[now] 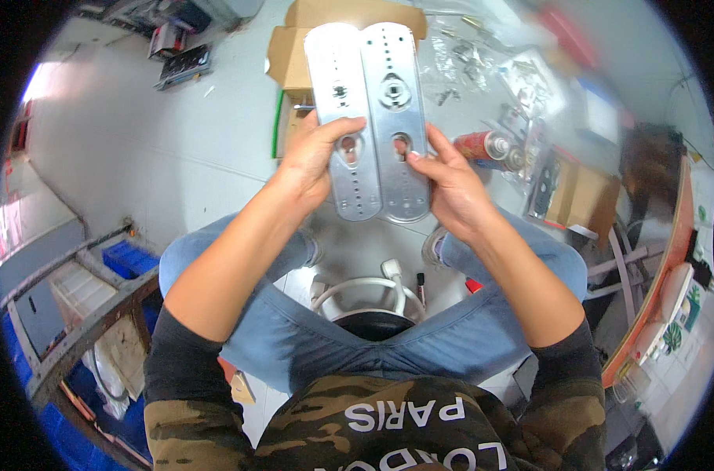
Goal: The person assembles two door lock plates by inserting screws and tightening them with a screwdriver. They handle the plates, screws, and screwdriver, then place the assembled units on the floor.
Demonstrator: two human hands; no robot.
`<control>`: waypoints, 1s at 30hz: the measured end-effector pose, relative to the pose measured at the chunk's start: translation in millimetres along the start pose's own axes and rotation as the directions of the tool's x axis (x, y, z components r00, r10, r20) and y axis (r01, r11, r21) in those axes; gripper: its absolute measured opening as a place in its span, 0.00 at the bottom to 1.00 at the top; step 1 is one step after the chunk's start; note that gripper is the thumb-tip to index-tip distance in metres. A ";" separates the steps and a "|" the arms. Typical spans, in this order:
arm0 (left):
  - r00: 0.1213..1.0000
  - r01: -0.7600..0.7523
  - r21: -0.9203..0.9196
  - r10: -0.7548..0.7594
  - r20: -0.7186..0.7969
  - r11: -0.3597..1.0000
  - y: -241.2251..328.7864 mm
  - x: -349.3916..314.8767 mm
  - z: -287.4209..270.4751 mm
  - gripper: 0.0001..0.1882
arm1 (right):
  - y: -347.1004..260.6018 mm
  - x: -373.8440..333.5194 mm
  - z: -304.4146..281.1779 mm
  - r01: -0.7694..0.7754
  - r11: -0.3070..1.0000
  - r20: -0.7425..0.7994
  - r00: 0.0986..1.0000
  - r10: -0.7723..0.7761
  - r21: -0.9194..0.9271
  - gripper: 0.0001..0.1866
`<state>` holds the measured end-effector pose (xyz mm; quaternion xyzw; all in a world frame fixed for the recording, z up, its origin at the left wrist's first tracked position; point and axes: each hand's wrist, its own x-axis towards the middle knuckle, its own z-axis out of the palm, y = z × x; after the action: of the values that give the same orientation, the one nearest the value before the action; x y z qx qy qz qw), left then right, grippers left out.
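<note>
1. Head view: left metal plate (351,111) clamped in left hand (308,163), right metal plate (395,120) clamped in right hand (457,190).
2. Plates held side by side above floor (208,149).
3. Long axes pointed forward, far ends tilted slightly left.

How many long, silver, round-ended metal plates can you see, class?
2: one long, silver, round-ended metal plate in the left hand, a second plate in the right hand. More could be hidden behind.

Silver metal plates (393,122); brown-and-black camouflage shirt (326,428) with white lettering (406,415); blue trousers (294,330); tan cardboard box (291,59); blue tray (131,259).
</note>
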<state>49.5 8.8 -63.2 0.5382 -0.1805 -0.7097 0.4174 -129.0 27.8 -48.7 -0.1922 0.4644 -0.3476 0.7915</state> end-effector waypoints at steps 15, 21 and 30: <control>0.999 0.024 0.108 -0.021 -0.027 0.994 0.5 3.0 5.0 0.13 | 12.4 11.7 -8.7 0.135 0.990 0.026 0.990 -0.137 0.046 0.28; 0.999 0.019 0.080 -0.015 -0.047 0.997 -4.9 0.4 8.7 0.17 | 8.0 5.0 -6.6 0.059 0.998 -0.008 0.998 -0.059 0.019 0.30; 0.998 0.040 -0.044 -0.038 0.041 0.998 0.1 -1.2 6.4 0.12 | 7.3 3.8 -1.0 -0.007 0.999 -0.056 0.998 0.008 0.033 0.31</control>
<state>43.8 8.4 -60.1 0.5178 -0.1624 -0.7322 0.4115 -126.0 30.1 -56.0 -0.1677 0.4816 -0.3574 0.7824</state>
